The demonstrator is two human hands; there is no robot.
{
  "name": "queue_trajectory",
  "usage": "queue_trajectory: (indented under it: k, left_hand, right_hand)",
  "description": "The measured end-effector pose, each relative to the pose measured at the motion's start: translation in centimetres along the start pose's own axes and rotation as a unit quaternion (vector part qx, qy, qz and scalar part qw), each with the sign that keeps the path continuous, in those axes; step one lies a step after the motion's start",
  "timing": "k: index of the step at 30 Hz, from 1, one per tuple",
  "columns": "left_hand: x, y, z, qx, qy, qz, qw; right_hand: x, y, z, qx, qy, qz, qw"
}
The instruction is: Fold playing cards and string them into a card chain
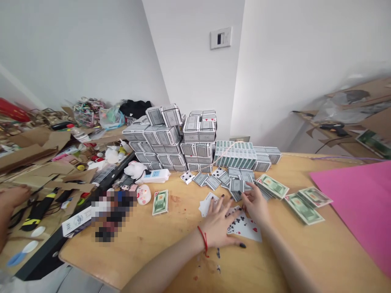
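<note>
While left hand (218,224) presses cards (246,228) (face-up), decks (199,131) tower.

2 bare forearms (166,264) at lower middle of the frame.
Red string bracelet (203,240) on the left wrist; fingernails (242,245) painted black.

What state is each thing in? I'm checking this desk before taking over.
Left hand, flat on the cards, fingers spread.
Right hand, fingertips on loose cards.
Face-up cards, fanned, partly covered.
Gray decks, stacked in a tall pile.
Green decks, lying flat, slightly fanned.
Pink sheet, lying flat.
</note>
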State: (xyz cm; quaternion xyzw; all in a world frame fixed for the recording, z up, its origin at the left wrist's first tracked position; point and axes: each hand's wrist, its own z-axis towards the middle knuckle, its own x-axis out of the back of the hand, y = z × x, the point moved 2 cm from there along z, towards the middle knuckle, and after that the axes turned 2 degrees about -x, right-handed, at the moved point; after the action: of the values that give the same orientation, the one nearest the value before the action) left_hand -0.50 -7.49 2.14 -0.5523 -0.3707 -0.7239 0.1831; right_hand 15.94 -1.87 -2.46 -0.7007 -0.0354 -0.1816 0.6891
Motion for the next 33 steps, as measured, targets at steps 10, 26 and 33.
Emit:
queue_trajectory:
  k: [10, 26, 33]
  left_hand:
    - [-1.6, -0.8, 2.1, -0.033, 0.063, 0.099, 0.993]
    - [2.5, -1.1, 4.3, -0.059, 0.126, -0.057, 0.989]
    - [3.2, -4.4, 4.0, 0.088, 0.127, -0.097, 0.983]
  right_hand:
    - [0.8, -0.8, 0.8, -0.008, -0.178, -0.064, 0.982]
    - [2.3, -2.5, 0.9, -0.086, -0.181, 0.100, 0.975]
    - [2.7, -0.8, 1.6, -0.101, -0.073, 0.124, 0.984]
